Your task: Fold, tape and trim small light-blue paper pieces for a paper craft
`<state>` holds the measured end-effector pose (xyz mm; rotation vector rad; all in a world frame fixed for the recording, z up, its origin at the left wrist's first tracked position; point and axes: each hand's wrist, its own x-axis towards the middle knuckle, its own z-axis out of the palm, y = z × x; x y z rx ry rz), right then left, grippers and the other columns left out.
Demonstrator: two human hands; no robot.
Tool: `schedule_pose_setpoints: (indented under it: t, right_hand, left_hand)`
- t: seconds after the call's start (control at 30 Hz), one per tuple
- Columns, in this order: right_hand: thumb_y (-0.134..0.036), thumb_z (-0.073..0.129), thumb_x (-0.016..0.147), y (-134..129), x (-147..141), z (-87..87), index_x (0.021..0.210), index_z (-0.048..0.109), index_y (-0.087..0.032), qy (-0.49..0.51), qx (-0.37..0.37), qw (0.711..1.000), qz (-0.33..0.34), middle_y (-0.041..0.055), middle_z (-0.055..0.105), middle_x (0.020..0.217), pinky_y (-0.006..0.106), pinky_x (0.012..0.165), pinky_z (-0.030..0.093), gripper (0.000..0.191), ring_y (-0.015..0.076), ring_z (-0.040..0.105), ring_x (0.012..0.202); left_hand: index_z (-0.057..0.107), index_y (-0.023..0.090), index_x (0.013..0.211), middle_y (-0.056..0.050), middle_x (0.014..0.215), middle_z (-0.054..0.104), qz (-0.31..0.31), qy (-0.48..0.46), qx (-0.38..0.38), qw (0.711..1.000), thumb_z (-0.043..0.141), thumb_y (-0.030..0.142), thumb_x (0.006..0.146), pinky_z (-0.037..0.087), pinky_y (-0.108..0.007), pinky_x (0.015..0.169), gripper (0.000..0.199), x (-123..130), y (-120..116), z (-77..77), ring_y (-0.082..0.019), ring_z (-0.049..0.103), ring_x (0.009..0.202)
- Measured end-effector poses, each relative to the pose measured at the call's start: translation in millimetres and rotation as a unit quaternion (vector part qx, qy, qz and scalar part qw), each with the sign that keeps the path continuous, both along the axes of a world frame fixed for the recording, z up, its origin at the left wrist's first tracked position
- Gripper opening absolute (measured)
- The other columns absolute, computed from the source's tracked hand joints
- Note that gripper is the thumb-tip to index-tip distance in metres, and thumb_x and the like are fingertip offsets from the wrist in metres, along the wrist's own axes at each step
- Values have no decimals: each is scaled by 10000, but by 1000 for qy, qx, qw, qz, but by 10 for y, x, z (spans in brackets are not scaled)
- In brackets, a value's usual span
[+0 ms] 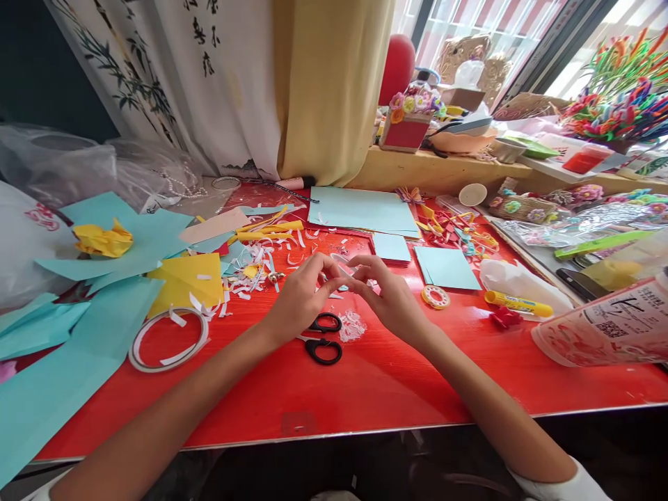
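My left hand (301, 296) and my right hand (389, 296) meet fingertip to fingertip above the middle of the red table (396, 383). Between the pinched fingers is a small, thin whitish strip (342, 266), partly hidden by them. Just below my left hand lie black-handled scissors (323, 339), their blades partly covered by that hand. A patch of white scraps (353, 325) rests on the table between the two hands. Behind my right hand are a stack of small light blue squares (391, 248) and a larger blue square sheet (447, 268).
At left are a tape roll (136, 348), yellow paper (191, 282), large blue sheets (99, 369) and paper shreds. On the right stand a plastic cup (600, 327), a yellow glue stick (518, 303) and a small tape roll (435, 297). Blue sheets (360, 211) lie at the back.
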<state>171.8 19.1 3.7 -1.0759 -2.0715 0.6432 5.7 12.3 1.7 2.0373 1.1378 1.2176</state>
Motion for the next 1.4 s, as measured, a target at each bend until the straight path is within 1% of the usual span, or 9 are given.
schedule_pose_setpoints:
  t: [0.27,0.5,0.7,0.87,1.03,1.17,1.3,1.33,1.4]
  right_hand:
    - [-272,469,865,22,12,39,944,557,-182,-23,22,999,-2,16,590,786,228,612,391,149,99,517,675]
    - [-261,474,861,13,20,25,873,603,-179,-9,27,999,-18,38,614,845,234,630,402,153,115,537,726]
    - [-199,474,856,-40,-16,33,906,625,-170,-27,77,997,-1,28,566,746,225,579,391,161,102,497,641]
    - [-210,472,855,-30,-1,64,866,616,-163,-17,46,999,-4,49,607,814,244,618,421,151,124,537,705]
    - [-198,455,857,-45,1,69,862,620,-180,-8,80,997,-21,48,621,832,254,628,440,167,134,560,729]
    - [-177,442,856,-83,-30,82,864,625,-178,-9,89,996,-15,50,622,820,249,618,442,184,131,562,720]
    - [-199,464,847,26,88,76,854,632,-181,1,102,992,-73,43,626,819,266,650,438,170,137,563,730]
    - [-208,480,840,75,144,77,842,635,-178,20,100,989,-105,41,629,812,275,666,439,159,138,566,730]
    - [-238,494,834,159,250,92,854,630,-179,88,79,982,-146,34,629,800,278,665,448,149,139,570,731]
  left_hand:
    - [530,198,907,-5,885,556,9,32,70,997,455,167,853,437,-239,767,98,12,-23,4,-108,528,851]
    - [515,206,1051,-45,1075,501,55,57,67,995,491,265,839,425,-262,840,221,22,-5,3,-138,501,985]
    - [536,187,808,12,775,562,24,87,63,994,496,242,836,427,-231,687,74,-34,19,41,-110,531,742]
    - [518,186,810,-6,802,567,56,116,123,984,478,205,844,410,-243,702,56,-15,-13,69,-128,518,786]
    - [497,190,852,-17,840,544,45,141,138,979,445,173,857,415,-249,710,55,24,-27,53,-131,502,812]
    - [476,179,819,-33,773,510,71,188,242,949,379,87,854,419,-275,680,138,-2,-48,38,-147,469,759]
    - [494,191,940,-60,855,534,19,258,423,868,409,81,831,428,-318,707,176,-67,-153,78,-175,483,800]
    - [498,206,962,-56,881,536,6,247,443,862,422,96,832,430,-324,726,186,-77,-176,92,-176,491,820]
    - [503,234,989,-43,897,534,13,200,425,883,446,113,832,431,-336,763,207,-84,-182,107,-172,499,853]
